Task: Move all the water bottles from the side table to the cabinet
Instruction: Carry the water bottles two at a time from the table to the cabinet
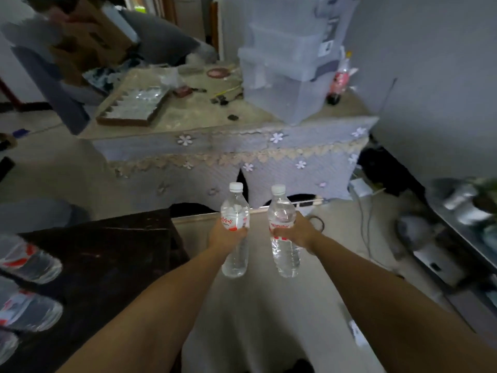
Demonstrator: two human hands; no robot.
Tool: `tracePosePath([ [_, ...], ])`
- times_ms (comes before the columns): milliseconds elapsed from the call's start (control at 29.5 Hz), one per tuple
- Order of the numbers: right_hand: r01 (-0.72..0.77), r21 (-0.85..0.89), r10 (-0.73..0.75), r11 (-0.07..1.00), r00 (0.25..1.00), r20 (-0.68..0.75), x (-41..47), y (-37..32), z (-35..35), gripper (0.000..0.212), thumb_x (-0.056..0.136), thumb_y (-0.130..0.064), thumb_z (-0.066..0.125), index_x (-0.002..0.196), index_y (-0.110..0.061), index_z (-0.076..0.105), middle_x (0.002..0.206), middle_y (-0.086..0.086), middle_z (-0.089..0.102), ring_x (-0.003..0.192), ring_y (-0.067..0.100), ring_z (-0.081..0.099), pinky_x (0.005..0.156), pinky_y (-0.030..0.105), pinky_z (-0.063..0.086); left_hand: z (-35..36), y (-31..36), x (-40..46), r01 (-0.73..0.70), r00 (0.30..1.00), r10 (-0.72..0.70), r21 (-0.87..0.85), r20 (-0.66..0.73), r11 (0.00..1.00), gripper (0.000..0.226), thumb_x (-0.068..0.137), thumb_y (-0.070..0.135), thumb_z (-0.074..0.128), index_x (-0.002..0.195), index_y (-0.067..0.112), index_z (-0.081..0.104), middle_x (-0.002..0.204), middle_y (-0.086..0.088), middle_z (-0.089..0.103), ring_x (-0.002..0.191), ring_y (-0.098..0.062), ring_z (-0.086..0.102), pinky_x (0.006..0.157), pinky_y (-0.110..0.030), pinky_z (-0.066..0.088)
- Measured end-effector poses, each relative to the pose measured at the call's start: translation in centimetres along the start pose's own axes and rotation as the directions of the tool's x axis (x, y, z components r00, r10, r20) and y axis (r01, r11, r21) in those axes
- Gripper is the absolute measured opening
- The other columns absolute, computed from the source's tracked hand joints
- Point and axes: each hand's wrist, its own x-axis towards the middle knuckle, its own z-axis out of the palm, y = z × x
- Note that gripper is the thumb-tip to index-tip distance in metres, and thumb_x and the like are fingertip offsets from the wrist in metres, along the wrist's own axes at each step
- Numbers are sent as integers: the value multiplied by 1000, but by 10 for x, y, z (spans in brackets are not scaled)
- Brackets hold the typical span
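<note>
My left hand (225, 235) grips a clear water bottle (234, 211) with a white cap and red label, held upright over the floor. My right hand (297, 232) grips a second, similar water bottle (285, 254), also upright. Both bottles hang side by side in front of me. At the far left edge, more water bottles (29, 261) (32, 312) lie blurred on a dark side table (107, 259). Ahead stands a cabinet (231, 154) draped in a lilac cloth with white flowers.
On the cabinet top sit stacked clear plastic bins (285, 71), a flat wooden tray (134, 109), small clutter and a pink bottle (339, 82). Cardboard boxes (91, 41) and a grey chair stand at the back left. Cables and metal items (462, 208) lie at right.
</note>
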Motion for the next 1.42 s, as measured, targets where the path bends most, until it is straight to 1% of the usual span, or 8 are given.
tracePosePath([
  [136,-44,122,62,991,987,-150,-47,39,-34,34,72,-3,80,97,-20,65,90,-2,69,75,10,67,66,23,55,49,13,-18,-39,990,25,100,137,994,47,69,25,80,112,17,61,105,-3,70,91,-20,66,76,-30,54],
  [237,-115,203,167,973,950,-265,-91,73,-65,47,71,-3,80,114,-14,65,107,8,70,82,19,68,68,27,56,93,27,-42,-101,970,50,210,238,972,52,67,34,80,112,18,60,103,-2,70,86,-19,65,60,-22,44],
  [474,-171,247,278,954,813,-512,-233,150,-123,30,71,-1,77,98,-11,67,91,10,70,82,21,67,76,29,55,208,44,-136,-302,856,114,309,504,902,53,71,37,77,116,13,60,108,-9,69,100,-28,66,88,-36,53],
  [746,-209,406,444,890,606,-660,-467,265,-155,37,73,-6,77,108,-7,66,105,15,70,99,28,66,91,39,54,334,10,-346,-506,627,148,255,765,824,53,70,37,79,115,18,59,109,-3,68,92,-21,62,81,-31,49],
  [881,-179,493,513,852,482,-711,-583,313,-151,30,72,0,74,99,-7,64,88,10,67,83,21,64,79,33,55,384,-24,-453,-542,497,75,242,865,805,63,67,40,80,120,18,55,112,-1,64,101,-25,62,90,-35,49],
  [1050,-174,588,612,790,287,-737,-706,365,-136,30,74,-4,75,102,-4,66,94,15,68,88,26,66,84,37,55,429,-59,-576,-649,302,14,195,953,735,55,66,41,81,108,23,51,100,5,60,82,-15,56,70,-25,43],
  [1220,-82,685,689,724,91,-719,-794,399,-111,24,72,0,74,94,-6,67,83,8,67,74,19,63,73,32,55,470,-85,-668,-738,145,-44,137,989,661,59,64,41,82,112,22,53,102,4,61,88,-18,57,73,-25,42],
  [1423,-35,753,749,657,-79,-658,-876,446,-108,24,71,-2,75,78,-21,62,77,-2,65,68,9,61,59,16,52,534,-109,-769,-797,-22,-142,69,990,600,59,64,39,83,112,22,53,97,5,58,86,-18,55,75,-26,42],
])
